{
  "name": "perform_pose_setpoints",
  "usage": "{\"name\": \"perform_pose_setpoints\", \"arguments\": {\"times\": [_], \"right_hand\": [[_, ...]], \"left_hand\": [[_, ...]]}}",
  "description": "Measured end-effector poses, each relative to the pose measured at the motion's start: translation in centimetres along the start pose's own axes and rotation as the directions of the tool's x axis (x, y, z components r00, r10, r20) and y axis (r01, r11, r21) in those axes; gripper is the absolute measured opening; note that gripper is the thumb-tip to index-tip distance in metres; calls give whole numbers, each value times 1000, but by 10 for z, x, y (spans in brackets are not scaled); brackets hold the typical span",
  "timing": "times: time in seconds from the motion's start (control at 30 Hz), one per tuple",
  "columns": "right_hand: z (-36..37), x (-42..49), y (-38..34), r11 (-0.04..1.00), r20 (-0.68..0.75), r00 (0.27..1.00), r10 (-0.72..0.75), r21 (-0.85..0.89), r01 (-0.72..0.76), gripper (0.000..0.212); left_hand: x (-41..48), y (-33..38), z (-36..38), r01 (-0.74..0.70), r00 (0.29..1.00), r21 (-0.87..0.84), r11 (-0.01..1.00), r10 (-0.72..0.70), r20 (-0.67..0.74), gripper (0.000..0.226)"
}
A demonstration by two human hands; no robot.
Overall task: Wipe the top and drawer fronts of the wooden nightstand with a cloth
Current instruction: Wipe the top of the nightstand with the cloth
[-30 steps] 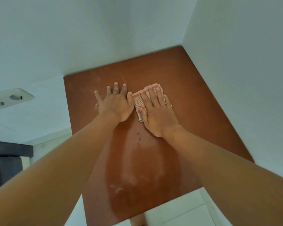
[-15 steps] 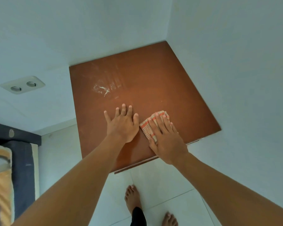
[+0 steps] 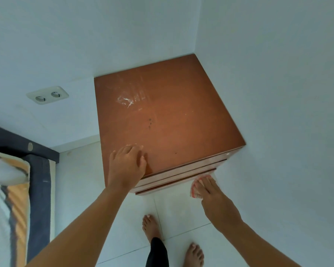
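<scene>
1. Reddish-brown wood, the nightstand [image 3: 168, 122] fills a white corner, with walls at its 12 and 3 o'clock sides and its drawer fronts [image 3: 181, 175] facing 6 o'clock.
2. The cloth [image 3: 196, 189], pale with orange stripes, lies under the right hand [image 3: 210, 193] against the lower drawer front, toward its 3 o'clock end. The fingers are stretched flat over it, pressing, not gripping.
3. The left hand [image 3: 126, 166] rests on the top near its 7 o'clock corner, fingers loosely curled and holding nothing.
4. Risk: flat fingers hold the cloth only by pressure, so a sweep along the narrow front could let it slip to the tiled floor [image 3: 174, 209].
5. Risk: a whitish smear [image 3: 126, 100] at 10 o'clock and dark specks [image 3: 150, 122] near the centre remain on the top; moving on to the fronts may leave them.
6. Risk: pushing hard sideways might catch the cloth in the gaps between drawers.
</scene>
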State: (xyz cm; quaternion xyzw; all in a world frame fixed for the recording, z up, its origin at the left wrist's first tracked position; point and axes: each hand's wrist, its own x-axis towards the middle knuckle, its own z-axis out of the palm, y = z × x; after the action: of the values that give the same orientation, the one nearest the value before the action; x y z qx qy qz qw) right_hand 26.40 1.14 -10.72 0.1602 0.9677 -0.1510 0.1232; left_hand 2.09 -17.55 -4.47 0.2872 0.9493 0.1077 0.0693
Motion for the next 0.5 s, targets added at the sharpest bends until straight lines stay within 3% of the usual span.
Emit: {"name": "perform_pose_setpoints", "arguments": {"times": [0.13,0.27,0.4,0.5], "right_hand": [[-37,21,-12,986,-209,967,-143,55,158,51],[-83,81,-33,965,-305,943,-129,182,191,56],[-120,156,-60,953,-377,923,-81,243,183,53],[-142,222,-84,951,-361,931,-56,264,159,54]], "left_hand": [[4,-10,-15,32,994,4,999,-31,-104,18],[30,-18,-35,96,977,-58,994,-105,-188,8],[68,-31,-48,89,968,-142,986,-119,-219,14],[100,-49,-53,92,976,-180,979,-125,-180,38]]}}
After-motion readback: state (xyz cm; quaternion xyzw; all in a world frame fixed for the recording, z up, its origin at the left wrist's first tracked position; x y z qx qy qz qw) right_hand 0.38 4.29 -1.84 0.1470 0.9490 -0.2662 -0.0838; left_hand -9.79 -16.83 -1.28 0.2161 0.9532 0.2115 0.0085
